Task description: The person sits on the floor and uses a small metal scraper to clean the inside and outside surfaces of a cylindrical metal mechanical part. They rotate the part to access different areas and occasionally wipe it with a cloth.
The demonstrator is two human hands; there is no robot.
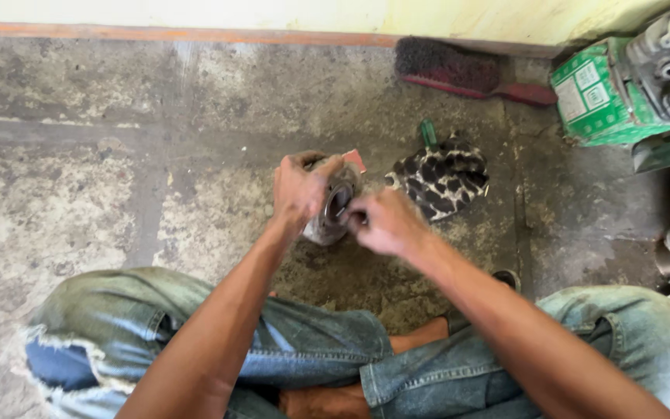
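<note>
Between both hands sits a round grey metal cylinder part: the left hand wraps its grip over its top, while the right hand pinches narrowly at its bore. Just beyond the right grip lies a spotted rag on the concrete floor, a brush farther off

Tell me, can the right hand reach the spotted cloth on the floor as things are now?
Probably yes. The right hand is at the round metal part that the left hand grips, and the spotted cloth lies just beside it on the concrete floor, with nothing between them.
</note>
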